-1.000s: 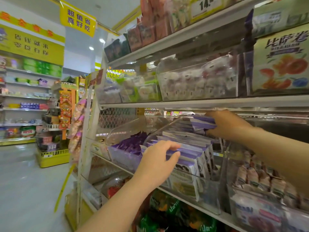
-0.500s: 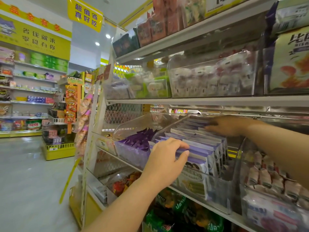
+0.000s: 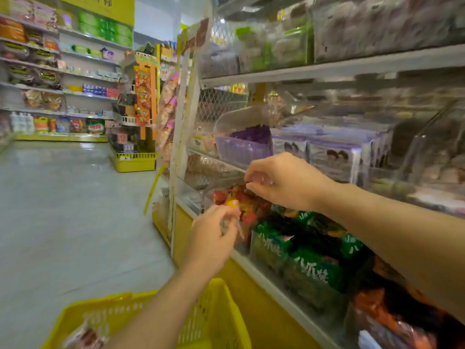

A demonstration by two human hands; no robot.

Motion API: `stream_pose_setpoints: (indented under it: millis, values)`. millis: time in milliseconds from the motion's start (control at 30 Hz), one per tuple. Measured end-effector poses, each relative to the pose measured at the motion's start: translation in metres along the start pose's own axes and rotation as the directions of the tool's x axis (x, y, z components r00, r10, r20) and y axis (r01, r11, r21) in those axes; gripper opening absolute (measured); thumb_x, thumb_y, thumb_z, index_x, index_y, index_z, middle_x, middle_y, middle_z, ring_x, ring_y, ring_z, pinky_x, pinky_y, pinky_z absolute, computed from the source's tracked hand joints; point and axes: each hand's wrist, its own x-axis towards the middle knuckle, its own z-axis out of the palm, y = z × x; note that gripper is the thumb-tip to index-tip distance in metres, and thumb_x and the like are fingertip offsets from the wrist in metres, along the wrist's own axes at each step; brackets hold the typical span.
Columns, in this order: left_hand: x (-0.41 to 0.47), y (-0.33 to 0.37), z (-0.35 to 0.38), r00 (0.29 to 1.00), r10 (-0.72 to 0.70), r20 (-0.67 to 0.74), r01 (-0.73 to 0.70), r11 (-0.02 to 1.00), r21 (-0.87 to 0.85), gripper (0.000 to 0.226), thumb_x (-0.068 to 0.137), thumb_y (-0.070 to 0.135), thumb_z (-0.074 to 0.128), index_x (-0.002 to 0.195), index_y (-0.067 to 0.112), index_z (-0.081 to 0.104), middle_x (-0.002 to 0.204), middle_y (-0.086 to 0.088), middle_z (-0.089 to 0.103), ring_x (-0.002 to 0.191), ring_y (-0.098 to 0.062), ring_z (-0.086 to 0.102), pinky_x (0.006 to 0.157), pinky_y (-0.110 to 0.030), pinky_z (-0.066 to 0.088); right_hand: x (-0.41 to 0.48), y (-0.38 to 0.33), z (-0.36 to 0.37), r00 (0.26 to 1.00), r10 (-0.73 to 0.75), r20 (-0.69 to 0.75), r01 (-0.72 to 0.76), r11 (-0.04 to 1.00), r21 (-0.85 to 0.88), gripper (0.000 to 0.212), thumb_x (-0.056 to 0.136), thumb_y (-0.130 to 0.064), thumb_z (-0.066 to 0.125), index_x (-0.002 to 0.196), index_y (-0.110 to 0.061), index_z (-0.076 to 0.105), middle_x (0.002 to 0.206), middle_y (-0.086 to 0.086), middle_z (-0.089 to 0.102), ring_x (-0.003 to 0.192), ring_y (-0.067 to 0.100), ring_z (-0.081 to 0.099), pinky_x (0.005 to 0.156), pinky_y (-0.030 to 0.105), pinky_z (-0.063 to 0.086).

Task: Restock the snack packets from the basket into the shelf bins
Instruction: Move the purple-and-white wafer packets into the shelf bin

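1. Red and yellow packets [image 3: 241,200] fill the low bin. The left hand [image 3: 214,235] grips a clear packet [image 3: 227,224] at its front. The right hand [image 3: 284,180] curls over them, but I cannot tell its hold.
2. The near yellow basket [image 3: 221,311] holds wrapped packets [image 3: 83,333], so restocking looks unfinished.
3. The green packs [image 3: 309,270] to the right bear white characters, too blurred to read.

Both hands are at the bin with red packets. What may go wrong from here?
The bin of red packets looks heaped, so the small packet in the left hand may slide off its front and miss the yellow basket. The right hand, over the same bin, might knock packets out.
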Motion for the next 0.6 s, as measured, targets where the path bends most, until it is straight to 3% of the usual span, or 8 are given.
stream_pose_setpoints:
  millis: [133,267,367,467,600]
  values:
    - [-0.053,-0.055,-0.006,0.980,-0.196,0.038,0.194,0.980,0.035,0.019,0.089,0.011,0.060,0.097,0.027,0.067,0.099,0.008,0.066,0.092,-0.005,0.059,0.083,-0.024,0.045,-0.020,-0.026,0.097,0.987,0.011,0.161,-0.029,0.994,0.108,0.019,0.088,-0.036,0.057,0.104,-0.029,0.064,0.087,-0.013,0.066,0.092,0.016,0.064,0.074,0.032,0.051]
    - [-0.098,-0.107,-0.003,0.911,-0.391,0.127,0.382,0.919,0.094,0.016,0.091,0.010,0.059,0.101,0.018,0.068,0.102,0.000,0.069,0.095,-0.013,0.063,0.087,-0.027,0.047,-0.042,-0.040,0.198,0.930,0.032,0.367,-0.111,0.974,0.198,0.024,0.088,-0.032,0.057,0.110,-0.026,0.065,0.098,-0.009,0.070,0.095,0.018,0.064,0.079,0.032,0.049]
    - [-0.138,-0.149,0.004,0.827,-0.508,0.241,0.485,0.862,0.149,0.018,0.092,0.009,0.058,0.107,0.011,0.067,0.108,-0.004,0.069,0.100,-0.018,0.063,0.090,-0.026,0.046,-0.062,-0.046,0.271,0.831,0.032,0.556,-0.176,0.962,0.208,0.026,0.088,-0.030,0.057,0.112,-0.025,0.064,0.104,-0.004,0.070,0.099,0.021,0.063,0.081,0.032,0.049]
    - [-0.172,-0.190,0.008,0.734,-0.588,0.339,0.531,0.809,0.252,0.023,0.093,0.015,0.058,0.114,0.013,0.065,0.109,-0.002,0.068,0.095,-0.014,0.061,0.078,-0.020,0.042,-0.081,-0.051,0.334,0.693,0.005,0.721,-0.195,0.964,0.182,0.030,0.088,-0.033,0.057,0.117,-0.026,0.061,0.111,-0.001,0.067,0.105,0.023,0.061,0.083,0.032,0.048]
    - [-0.200,-0.236,0.014,0.530,-0.731,0.430,0.625,0.680,0.384,0.028,0.094,0.025,0.055,0.122,0.021,0.060,0.113,0.003,0.063,0.093,-0.016,0.061,0.077,-0.027,0.047,-0.092,-0.058,0.394,0.581,-0.038,0.813,-0.172,0.971,0.168,0.037,0.089,-0.030,0.061,0.125,-0.021,0.058,0.118,0.006,0.064,0.112,0.026,0.057,0.083,0.031,0.045]
